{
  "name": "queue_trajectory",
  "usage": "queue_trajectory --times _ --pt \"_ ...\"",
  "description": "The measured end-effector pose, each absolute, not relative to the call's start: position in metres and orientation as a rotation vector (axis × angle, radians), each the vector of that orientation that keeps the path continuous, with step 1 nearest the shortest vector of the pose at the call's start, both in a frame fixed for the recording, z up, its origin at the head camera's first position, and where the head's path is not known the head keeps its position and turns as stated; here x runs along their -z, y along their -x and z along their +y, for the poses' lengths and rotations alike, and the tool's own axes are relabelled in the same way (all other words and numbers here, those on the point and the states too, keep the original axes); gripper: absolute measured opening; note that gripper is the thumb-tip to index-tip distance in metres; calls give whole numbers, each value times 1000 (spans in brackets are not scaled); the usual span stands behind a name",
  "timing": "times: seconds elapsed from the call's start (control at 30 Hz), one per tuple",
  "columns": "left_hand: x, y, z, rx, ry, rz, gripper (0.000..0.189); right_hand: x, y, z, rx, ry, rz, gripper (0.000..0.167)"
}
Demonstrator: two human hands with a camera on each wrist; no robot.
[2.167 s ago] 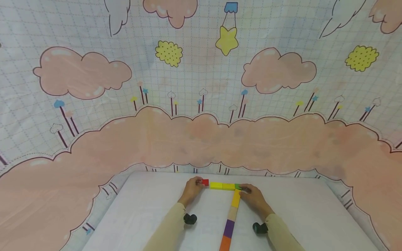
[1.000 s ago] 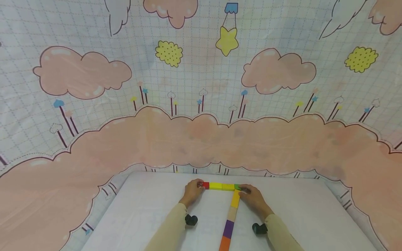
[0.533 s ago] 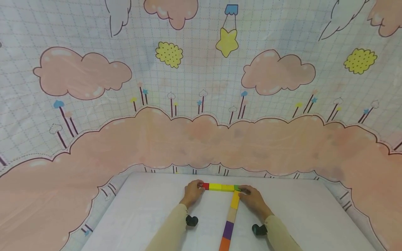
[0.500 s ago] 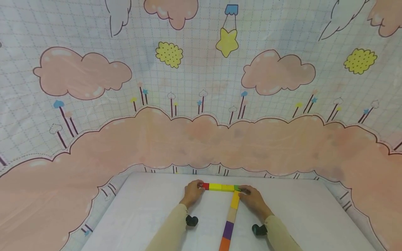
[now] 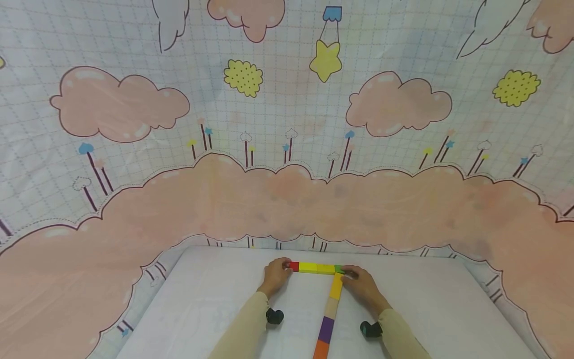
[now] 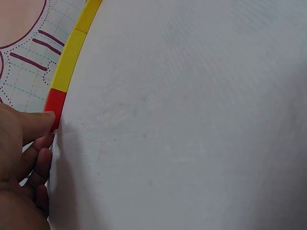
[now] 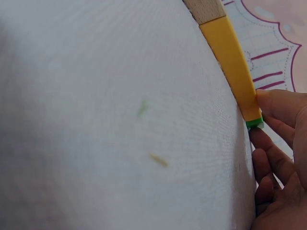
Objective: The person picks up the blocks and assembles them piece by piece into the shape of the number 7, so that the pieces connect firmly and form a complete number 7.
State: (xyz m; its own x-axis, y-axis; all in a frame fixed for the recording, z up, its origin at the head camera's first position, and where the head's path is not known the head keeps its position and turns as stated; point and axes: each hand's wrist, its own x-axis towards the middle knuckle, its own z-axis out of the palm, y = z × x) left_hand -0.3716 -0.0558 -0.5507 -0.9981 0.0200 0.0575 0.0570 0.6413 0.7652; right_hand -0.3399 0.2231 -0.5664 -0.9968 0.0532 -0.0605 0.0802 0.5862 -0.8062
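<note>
My left hand [image 5: 274, 276] pinches a red block [image 6: 55, 105] at the left end of a row, thumb on its side. The red block touches a yellow block [image 5: 308, 268], followed by a second yellow block [image 5: 326, 269]. At the row's right end, my right hand [image 5: 362, 285] holds a green block [image 5: 338, 269], which its fingers partly hide. In the right wrist view its thumb also rests against the amber block [image 7: 232, 67]. From there a line comes toward me: amber, plain wood [image 5: 332, 307], purple [image 5: 326, 329] and orange [image 5: 321, 350] blocks.
The blocks lie on a white-covered table [image 5: 215, 284]. Behind it hangs a cloth [image 5: 287, 199] printed with clouds and stars. Dark wrist devices [image 5: 274, 315] sit at both cuffs. The orange block runs off the frame's lower edge.
The left hand has brought the red block slightly toward the row, closing the gap to the yellow block. Over the last second both hands stay nearly still.
</note>
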Motion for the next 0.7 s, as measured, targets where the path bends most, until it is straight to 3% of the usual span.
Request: queue_trajectory --times 0.7 --pt "554 372 -57 1310 80 -2799 30 569 342 222 1418 -164 2754 33"
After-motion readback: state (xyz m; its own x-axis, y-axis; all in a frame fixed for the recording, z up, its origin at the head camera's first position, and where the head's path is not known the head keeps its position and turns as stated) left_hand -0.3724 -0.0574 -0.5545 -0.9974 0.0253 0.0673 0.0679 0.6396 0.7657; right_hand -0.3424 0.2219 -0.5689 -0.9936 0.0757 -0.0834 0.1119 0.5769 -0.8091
